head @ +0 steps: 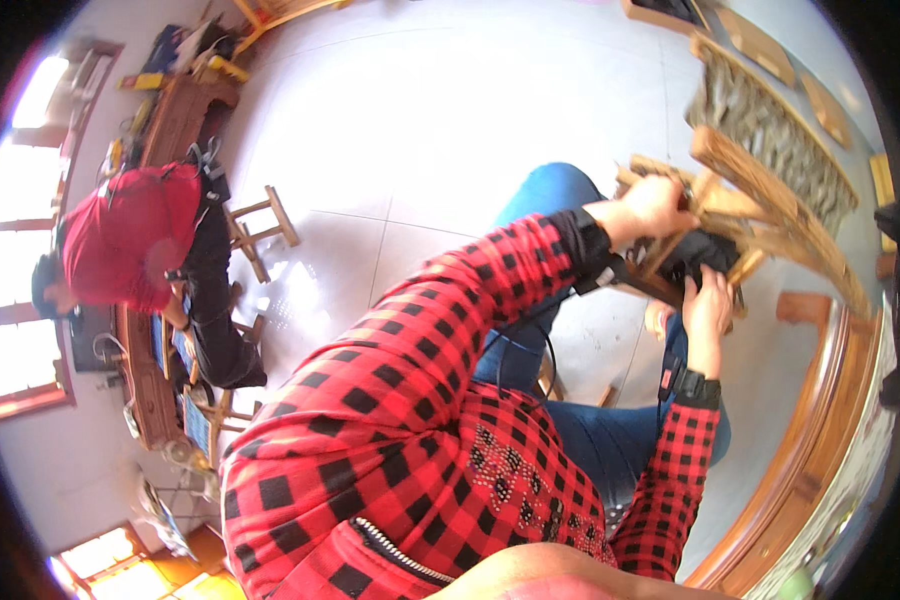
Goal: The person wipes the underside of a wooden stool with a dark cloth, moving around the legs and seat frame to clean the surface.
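Above my knees is a small wooden stool frame, tilted on its side, with its curved, worn rail turned outward. My left hand grips the near part of this frame, fingers bent around the wood. Black fabric fills part of the gap between the frame's bars. Lower on the same side, my right hand has its fingers bent over the black fabric against the frame. A dark blue strap hangs beside my right wrist; its upper end is hidden by the hand.
A wooden bench or furniture edge runs close on my right. Beyond the frame stands a panel with ruffled cloth. At left, a person in a red top bends near small wooden stools and a desk.
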Tool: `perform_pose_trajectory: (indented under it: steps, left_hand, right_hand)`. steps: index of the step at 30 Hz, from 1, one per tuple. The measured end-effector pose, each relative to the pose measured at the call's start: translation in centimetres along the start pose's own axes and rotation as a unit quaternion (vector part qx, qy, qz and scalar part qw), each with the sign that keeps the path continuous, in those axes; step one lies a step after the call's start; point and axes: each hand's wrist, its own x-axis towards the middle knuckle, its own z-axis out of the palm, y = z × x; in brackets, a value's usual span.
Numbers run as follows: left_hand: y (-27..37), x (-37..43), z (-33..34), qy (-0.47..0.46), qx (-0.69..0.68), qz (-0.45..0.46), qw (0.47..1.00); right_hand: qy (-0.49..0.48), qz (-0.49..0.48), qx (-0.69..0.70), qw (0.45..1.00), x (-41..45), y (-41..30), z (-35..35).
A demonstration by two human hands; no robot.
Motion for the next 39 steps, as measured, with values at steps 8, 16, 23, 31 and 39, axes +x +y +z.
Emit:
perform_pose_trajectory:
  steps: [8,16,23,31,39]
  left_hand:
    - [0.6,-2.6,0.5,0.014,-0.058,-0.026,0.998]
    - [1.0,-3.0,-0.6,0.005,-0.09,-0.024,0.996]
    - [1.3,-3.4,-0.6,0.029,-0.101,-0.032,0.994]
    - [1.8,-3.4,-0.2,0.04,-0.106,-0.021,0.993]
    - [1.1,-2.7,0.8,0.055,-0.059,0.003,0.997]
  right_hand:
    - [-0.092,0.002,-0.013,0.996,-2.4,-2.3,1.0]
    - [-0.025,0.02,0.334,0.942,-1.1,-2.4,1.7]
    - [-0.146,0.007,0.302,0.942,-1.9,-3.7,1.1]
    - [-0.135,0.011,0.222,0.966,-3.0,-5.3,1.6]
    - [-0.053,-0.096,0.201,0.973,-2.8,-4.3,3.2]
